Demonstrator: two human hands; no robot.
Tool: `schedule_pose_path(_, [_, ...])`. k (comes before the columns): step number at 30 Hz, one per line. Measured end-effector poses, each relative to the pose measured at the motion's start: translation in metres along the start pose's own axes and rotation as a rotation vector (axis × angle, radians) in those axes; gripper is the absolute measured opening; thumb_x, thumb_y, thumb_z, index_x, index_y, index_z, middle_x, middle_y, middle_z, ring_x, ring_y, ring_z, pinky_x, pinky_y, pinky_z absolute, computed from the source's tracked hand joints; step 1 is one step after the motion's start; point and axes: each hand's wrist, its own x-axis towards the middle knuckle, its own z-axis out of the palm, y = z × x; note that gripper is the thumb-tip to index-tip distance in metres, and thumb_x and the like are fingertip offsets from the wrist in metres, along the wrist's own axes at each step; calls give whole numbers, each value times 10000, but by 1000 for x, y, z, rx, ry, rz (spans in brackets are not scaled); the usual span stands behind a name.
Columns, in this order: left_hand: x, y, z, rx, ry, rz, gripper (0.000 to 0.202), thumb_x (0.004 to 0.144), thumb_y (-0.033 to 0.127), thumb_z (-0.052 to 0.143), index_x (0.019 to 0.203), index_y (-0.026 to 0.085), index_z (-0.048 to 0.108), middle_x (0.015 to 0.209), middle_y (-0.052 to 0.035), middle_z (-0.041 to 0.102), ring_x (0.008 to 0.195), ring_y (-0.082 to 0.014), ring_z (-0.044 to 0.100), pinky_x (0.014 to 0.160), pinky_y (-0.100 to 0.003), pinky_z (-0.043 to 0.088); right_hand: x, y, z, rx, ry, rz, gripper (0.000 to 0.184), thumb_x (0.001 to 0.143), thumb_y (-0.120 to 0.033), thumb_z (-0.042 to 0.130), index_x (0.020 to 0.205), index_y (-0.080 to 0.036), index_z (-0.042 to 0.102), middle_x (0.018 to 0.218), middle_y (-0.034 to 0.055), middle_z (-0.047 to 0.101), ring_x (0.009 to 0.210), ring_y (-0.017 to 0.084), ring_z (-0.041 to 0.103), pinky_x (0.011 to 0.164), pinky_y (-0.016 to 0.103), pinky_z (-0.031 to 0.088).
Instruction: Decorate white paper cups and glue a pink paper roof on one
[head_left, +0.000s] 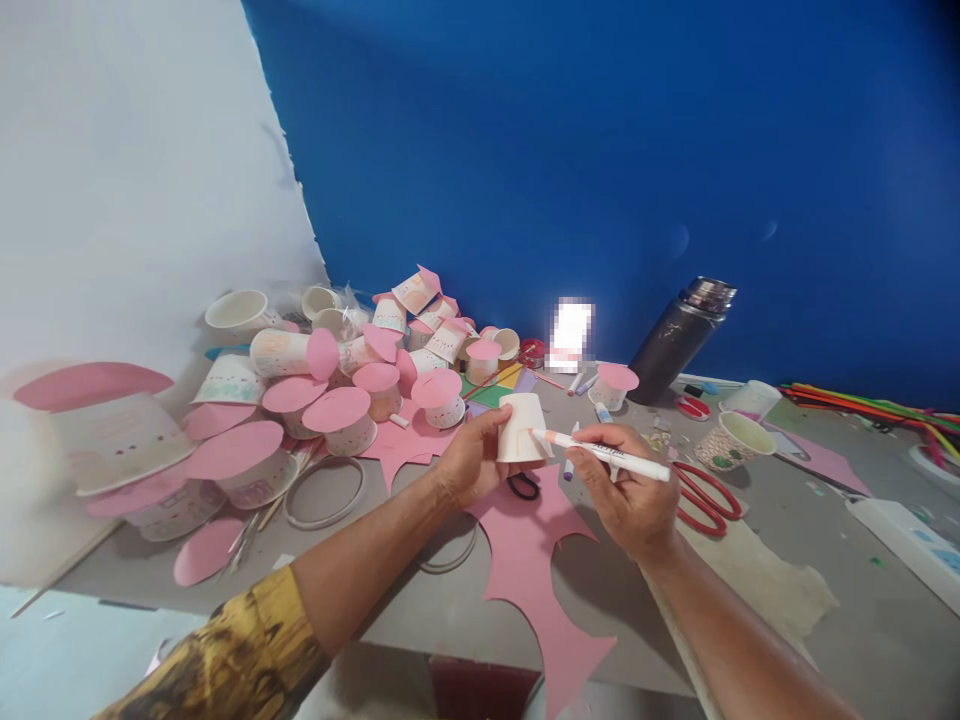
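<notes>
My left hand (469,458) is wrapped round a white paper cup (523,428) held upside down above the table. My right hand (628,488) pinches a white marker (609,454) with an orange tip, and that tip touches the cup's side. Under both hands lies a pink paper sheet (525,560) with round pieces cut out of it. A black-handled pair of scissors (523,487) shows just below the cup.
A heap of paper cups with pink paper discs (345,390) fills the left of the grey table. Red scissors (705,495), a green-patterned cup (731,442), a dark metal flask (679,338), loose markers (585,383) and coloured pipe cleaners (870,410) lie to the right. A tape ring (324,492) sits nearby.
</notes>
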Motion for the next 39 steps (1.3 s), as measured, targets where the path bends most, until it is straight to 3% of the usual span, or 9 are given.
schedule_pose_path(5, [-2,1,2,0,29,-8,286,931,243,589,1129,78,714,918,-146,773,827,-270,730,784,-454,628,0,-2,1,2,-32,-20,26,965,-247,689,955,-223,686,760,-20,719,585,118,637,556,218,515])
schedule_pose_path(9, [-2,1,0,7,19,-15,290,927,270,591,1111,81,713,939,-158,772,841,-285,734,763,-458,627,0,0,-1,-19,18,-1,38,961,-247,689,937,-218,687,754,-19,713,565,112,617,535,213,502])
schedule_pose_path(14, [-1,2,0,0,3,-5,335,924,303,598,1162,86,693,977,-169,771,877,-306,741,777,-465,626,0,1,-1,-43,58,24,49,953,-238,692,913,-213,683,725,-26,696,521,101,569,508,212,483])
schedule_pose_path(28, [1,-2,-1,-40,-19,0,333,939,291,608,1176,77,701,948,-160,774,870,-290,736,856,-473,611,0,-2,4,-8,9,-6,36,966,-248,682,944,-220,687,769,-9,730,583,124,647,546,224,512])
schedule_pose_path(39, [1,-2,-2,-29,4,2,337,952,321,592,1182,93,685,989,-164,768,874,-301,742,799,-458,617,0,2,0,-72,70,43,126,964,-313,679,887,-216,699,730,-2,717,541,126,603,523,250,492])
